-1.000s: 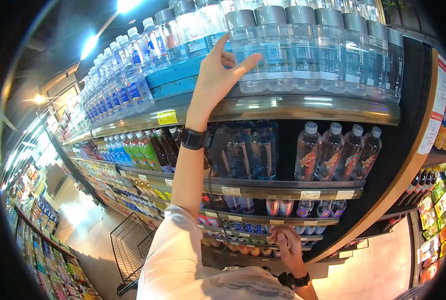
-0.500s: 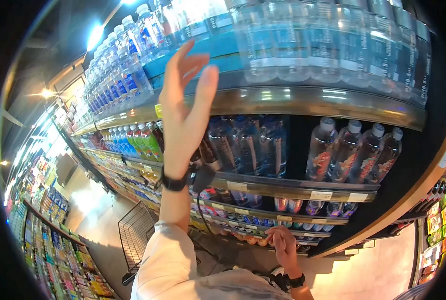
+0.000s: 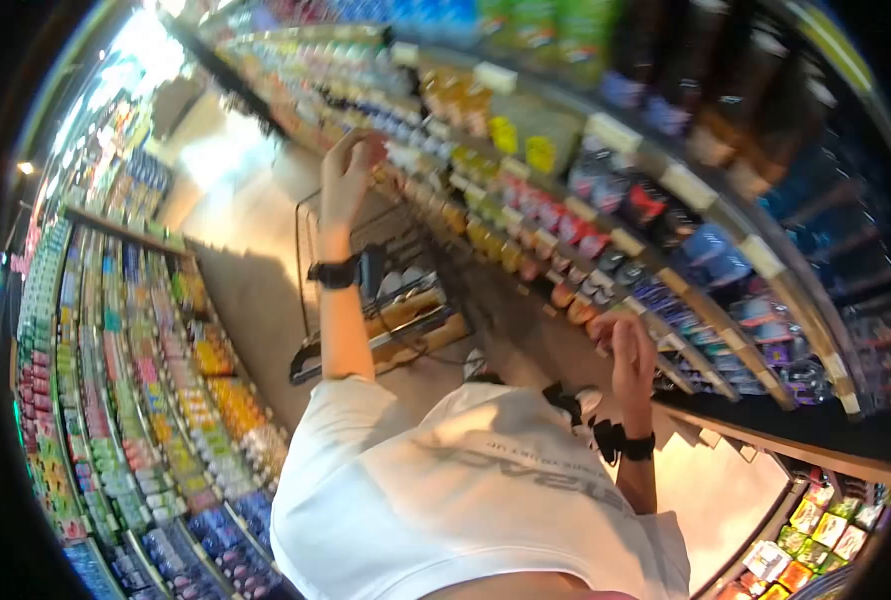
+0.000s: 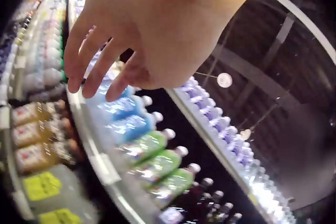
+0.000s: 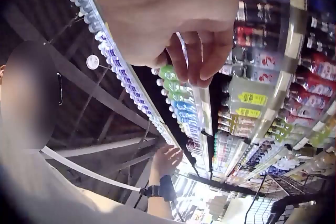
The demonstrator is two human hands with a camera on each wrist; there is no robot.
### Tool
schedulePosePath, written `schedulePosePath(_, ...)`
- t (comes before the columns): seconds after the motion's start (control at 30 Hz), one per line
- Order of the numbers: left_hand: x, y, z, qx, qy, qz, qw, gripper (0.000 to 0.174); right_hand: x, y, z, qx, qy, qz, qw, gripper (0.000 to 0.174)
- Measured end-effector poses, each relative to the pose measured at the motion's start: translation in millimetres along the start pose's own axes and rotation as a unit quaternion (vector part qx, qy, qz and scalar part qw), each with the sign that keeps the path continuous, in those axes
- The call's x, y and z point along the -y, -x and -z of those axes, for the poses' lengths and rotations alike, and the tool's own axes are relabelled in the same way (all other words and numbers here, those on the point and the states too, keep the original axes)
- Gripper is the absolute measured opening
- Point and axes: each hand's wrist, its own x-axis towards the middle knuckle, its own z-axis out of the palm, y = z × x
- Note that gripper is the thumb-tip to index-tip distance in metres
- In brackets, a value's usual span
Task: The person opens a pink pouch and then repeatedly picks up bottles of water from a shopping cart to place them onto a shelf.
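Observation:
My left hand [image 3: 351, 180] is held out ahead, its fingers loosely bent and nothing in them. In the head view it overlaps the far side of a black wire shopping cart [image 3: 306, 235]. The left wrist view has its fingers hanging in front of a shelf with blue bottles [image 4: 126, 127] and green bottles [image 4: 165, 163]. Lower and to the right, my right hand [image 3: 628, 360] is raised near the body with relaxed, half-curled fingers that hold nothing. Drink shelves lie behind it in the right wrist view, where green bottles [image 5: 176, 85] appear just past the fingers.
Long drink shelves [image 3: 666, 180] run along the right side. Another stocked shelf [image 3: 136, 400] lines the left, with floor [image 3: 231, 290] between it and the cart. Packets [image 3: 811, 535] stand on a rack at the lower right.
The left hand has come away from the clear water bottles on the top shelf and moved down and left over the cart. The head view has swung left and down; the right hand stays near the body.

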Motion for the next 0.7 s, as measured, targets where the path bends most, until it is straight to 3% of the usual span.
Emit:
schedulePosePath(0.13, 120.7, -1.6, 51.3, 0.047, -0.055, 0.123, 0.99, 0.036, -4.8, -18.4, -100.6, 0.006, 0.033, -0.039, 0.999, 0.029)
schedulePosePath(0.2, 205.0, 14.1, 59.8, 0.034, -0.134, 0.113, 0.984, 0.035, -5.6, -24.0, -139.8, 0.019, 0.038, -0.038, 0.998, 0.029)
schedulePosePath(0.27, 263.5, 28.5, 64.3, 0.141, -0.191, 0.207, 0.949, 0.038, -6.2, -23.1, -162.9, 0.034, 0.063, -0.044, 0.996, 0.028)
schedulePosePath(0.3, 302.0, 33.4, 68.3, 0.231, -0.262, 0.239, 0.906, 0.039, -6.9, -24.2, -170.9, 0.03, 0.067, -0.046, 0.996, 0.028)
schedulePosePath(0.4, 368.4, 59.7, 72.0, 0.349, -0.32, 0.289, 0.832, 0.033, -1.9, -23.8, -187.0, 0.006, 0.085, -0.058, 0.995, 0.028)
schedulePosePath(0.47, 428.7, 93.0, 79.4, 0.42, -0.383, 0.206, 0.796, 0.026, -5.2, -23.8, -188.3, -0.016, 0.092, -0.077, 0.993, 0.029)
schedulePosePath(0.5, 474.9, 114.1, 86.3, 0.472, -0.462, 0.039, 0.75, 0.023, -7.9, -23.1, -186.8, -0.028, 0.095, -0.08, 0.992, 0.029)
schedulePosePath(0.53, 522.7, 141.2, 97.6, 0.474, -0.525, -0.132, 0.695, 0.02, -13.6, -20.1, -185.1, -0.045, 0.095, -0.084, 0.991, 0.031)
schedulePosePath(0.57, 614.1, 183.7, 108.6, 0.454, -0.658, -0.213, 0.562, 0.036, -13.5, -21.4, -182.1, -0.039, 0.11, -0.066, 0.991, 0.033)
schedulePosePath(0.6, 588.7, 172.1, 106.4, 0.455, -0.581, -0.168, 0.654, 0.036, -10.2, -21.9, -183.7, -0.051, 0.122, -0.05, 0.99, 0.035)
schedulePosePath(0.7, 546.9, 195.6, 115.1, 0.388, -0.534, -0.228, 0.716, 0.035, -22.9, -18.9, -182.6, -0.075, 0.06, -0.079, 0.992, 0.037)
